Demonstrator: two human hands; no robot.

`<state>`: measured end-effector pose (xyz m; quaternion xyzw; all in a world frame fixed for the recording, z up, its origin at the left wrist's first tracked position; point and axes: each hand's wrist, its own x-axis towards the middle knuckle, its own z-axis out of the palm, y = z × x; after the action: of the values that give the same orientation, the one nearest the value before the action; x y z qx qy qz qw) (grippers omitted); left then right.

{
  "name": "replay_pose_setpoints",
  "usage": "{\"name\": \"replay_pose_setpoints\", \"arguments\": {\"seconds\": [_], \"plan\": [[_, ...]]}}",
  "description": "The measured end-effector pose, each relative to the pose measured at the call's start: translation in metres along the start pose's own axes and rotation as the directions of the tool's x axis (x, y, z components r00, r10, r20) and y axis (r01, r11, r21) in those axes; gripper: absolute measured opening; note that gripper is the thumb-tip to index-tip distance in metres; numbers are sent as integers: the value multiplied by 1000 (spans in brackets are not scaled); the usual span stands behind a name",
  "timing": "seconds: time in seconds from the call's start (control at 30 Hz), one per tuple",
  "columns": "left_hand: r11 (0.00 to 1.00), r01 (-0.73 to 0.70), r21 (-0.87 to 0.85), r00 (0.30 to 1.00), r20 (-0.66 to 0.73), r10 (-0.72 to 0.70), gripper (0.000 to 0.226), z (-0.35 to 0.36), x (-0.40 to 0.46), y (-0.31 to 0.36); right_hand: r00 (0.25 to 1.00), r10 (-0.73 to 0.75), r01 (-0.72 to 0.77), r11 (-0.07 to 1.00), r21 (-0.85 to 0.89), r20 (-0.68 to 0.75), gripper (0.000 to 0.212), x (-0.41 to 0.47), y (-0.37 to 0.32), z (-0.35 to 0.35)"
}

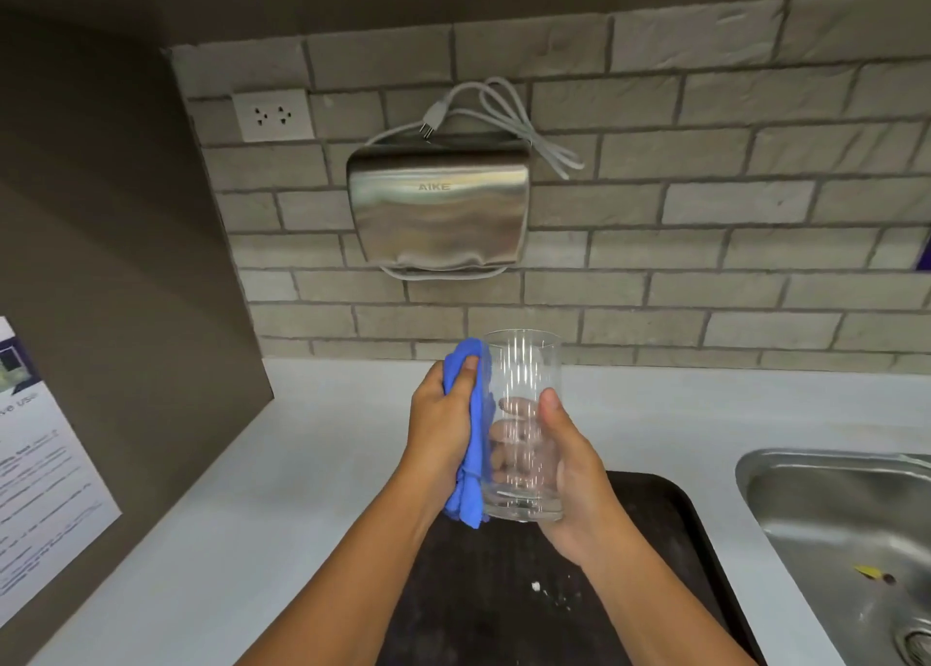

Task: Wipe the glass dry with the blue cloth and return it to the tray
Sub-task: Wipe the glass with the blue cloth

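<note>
A tall clear glass (521, 378) is held upright above the black tray (670, 524). My right hand (574, 484) grips its lower right side, thumb on the near wall and fingers seen through the glass. My left hand (443, 423) clutches the bunched blue cloth (471, 489) and presses it against the glass's left wall. The cloth runs from near the rim down to the base. The tray lies flat on the counter under both forearms, with a few white specks on it.
A steel sink (846, 529) sits at the right. A metal hand dryer (438, 212) with a loose cord hangs on the brick wall, beside a wall socket (272, 116). A dark side wall with a printed notice (40, 474) stands at the left. Pale counter (302, 464) surrounds the tray.
</note>
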<state>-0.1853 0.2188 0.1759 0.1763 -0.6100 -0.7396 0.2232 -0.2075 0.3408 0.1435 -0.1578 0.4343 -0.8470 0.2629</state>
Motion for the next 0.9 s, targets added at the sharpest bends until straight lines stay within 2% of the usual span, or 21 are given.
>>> {"name": "replay_pose_setpoints", "arguments": {"seconds": [0.07,0.1,0.13,0.2,0.27,0.33,0.37,0.43,0.47,0.57,0.7,0.8,0.9], "plan": [[999,-46,-1,999,-11,46,18,-3,-5,4,999,32,-32,999,15,2,57,2,1,0],[992,-123,36,992,-23,124,22,-5,-9,5,999,38,-38,999,12,-3,60,4,2,1],[968,-233,99,972,-20,236,26,-6,-12,6,999,39,-39,999,8,4,63,6,3,3],[862,-454,226,890,75,450,26,-6,-21,8,1000,22,-22,1000,-6,3,55,8,4,7],[807,-530,260,847,127,516,17,-6,-23,12,1000,8,-8,1000,5,14,46,9,4,11],[871,-431,234,899,33,436,13,-8,-18,17,999,24,-25,999,20,37,52,8,1,14],[926,-328,186,942,-18,336,11,-11,-14,18,999,30,-31,999,26,42,57,8,-1,15],[991,-132,34,991,-27,133,10,-17,-9,13,997,22,-24,999,22,73,57,8,-3,18],[996,-92,6,996,-15,92,10,-20,-8,9,996,24,-25,1000,12,86,57,8,-4,19],[989,-145,32,989,-34,146,10,-24,-10,4,999,27,-26,999,-30,34,69,7,0,22],[964,-248,97,966,-56,254,17,-23,-13,9,987,2,-10,999,-49,-158,93,9,15,24],[950,-287,120,953,-61,296,18,-23,-16,10,977,-13,-7,995,-95,-213,75,8,17,25],[930,-333,159,934,-84,349,18,-26,-18,10,963,-133,60,954,-294,-235,62,6,18,33]]}}
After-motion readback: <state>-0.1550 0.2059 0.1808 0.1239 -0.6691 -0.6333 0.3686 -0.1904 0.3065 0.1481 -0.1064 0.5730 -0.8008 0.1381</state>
